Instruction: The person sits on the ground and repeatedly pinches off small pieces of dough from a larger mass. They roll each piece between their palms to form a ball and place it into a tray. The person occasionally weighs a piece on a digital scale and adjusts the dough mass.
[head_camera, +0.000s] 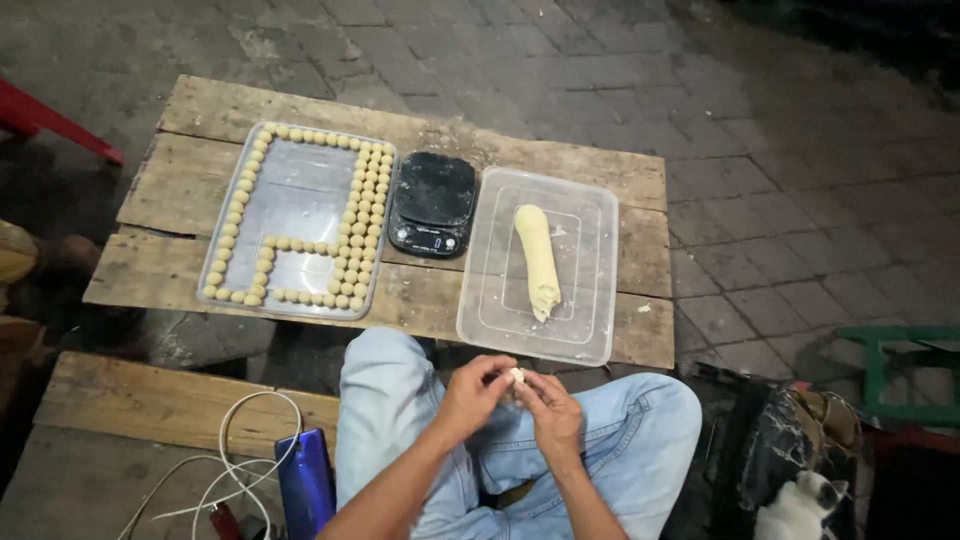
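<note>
While the fingertips of both hands meet above the lap, a small pale piece of dough (517, 375) sits pinched between them; the left hand (473, 393) curls its fingers around the piece from one side, and the right hand (549, 412) closes on it from the other, so both are grasping the same bit; the hands hover over knees in light blue jeans (620, 440), just off the near edge of the bench (640, 245); on the bench, nearest the hands, a clear plastic tub (590, 330) lies by the near right corner with a long roll of dough (537, 260) resting inside it; just beside the tub, toward the middle, stands a black kitchen scale (432, 203); beside that, toward the left edge, lies a metal tray (300, 205) with rows of small dough balls (366, 215) lined along its rim and across its middle; lower left, a blue phone (305, 482) with white cables (235, 450) rests on a second plank (150, 400).
</note>
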